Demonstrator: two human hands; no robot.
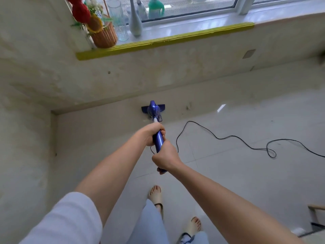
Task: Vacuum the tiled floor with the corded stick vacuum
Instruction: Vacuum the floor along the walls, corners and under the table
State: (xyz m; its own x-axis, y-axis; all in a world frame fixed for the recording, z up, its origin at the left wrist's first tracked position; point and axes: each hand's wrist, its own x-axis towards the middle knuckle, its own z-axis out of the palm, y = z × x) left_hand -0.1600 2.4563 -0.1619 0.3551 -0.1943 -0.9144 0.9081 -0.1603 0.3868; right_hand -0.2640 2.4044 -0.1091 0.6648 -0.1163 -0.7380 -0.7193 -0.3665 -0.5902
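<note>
A blue corded stick vacuum [154, 110] points away from me, its flat floor head [145, 109] lying on the white tiled floor [237, 173] right against the base of the wall under the window. My left hand [152, 133] grips the blue handle higher up the stick. My right hand [165, 157] grips the near end of the same handle. The black cord [228, 137] runs from the handle across the tiles to the right, with a small loop in it.
A yellow-edged window sill [165, 41] holds a wicker basket of flowers [103, 35], a glass and a tall vase. The room corner lies at the left. My feet in sandals [155, 196] stand on the tiles below. A wooden piece [316, 213] shows at the lower right.
</note>
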